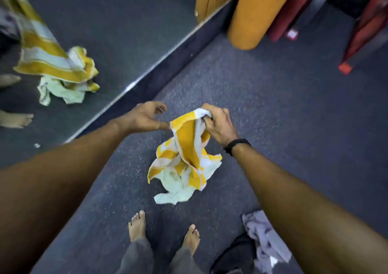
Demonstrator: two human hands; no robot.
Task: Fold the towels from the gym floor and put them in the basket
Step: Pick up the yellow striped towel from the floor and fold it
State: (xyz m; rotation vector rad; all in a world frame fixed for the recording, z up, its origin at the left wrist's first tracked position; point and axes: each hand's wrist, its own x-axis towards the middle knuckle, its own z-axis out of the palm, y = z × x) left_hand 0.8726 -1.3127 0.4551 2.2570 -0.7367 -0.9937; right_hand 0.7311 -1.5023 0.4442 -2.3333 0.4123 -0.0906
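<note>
A yellow-and-white striped towel (186, 147) hangs crumpled in front of me, its lower part trailing on the dark carpet. My right hand (218, 124) grips its top edge in a fist. My left hand (144, 116) touches the towel's left edge with its thumb; the other fingers are loosely curled and apart from the cloth. A pale greenish-white towel (176, 194) lies under the hanging one on the floor. A grey towel (264, 238) lies crumpled at the lower right beside my right arm. No basket is in view.
A floor-level mirror (94, 32) on the left reflects the towels and bare feet. An orange punching bag (256, 11) and dark red pads (294, 7) stand at the back right. My bare feet (138, 225) are just below the towels. A black object (233, 254) lies by the grey towel.
</note>
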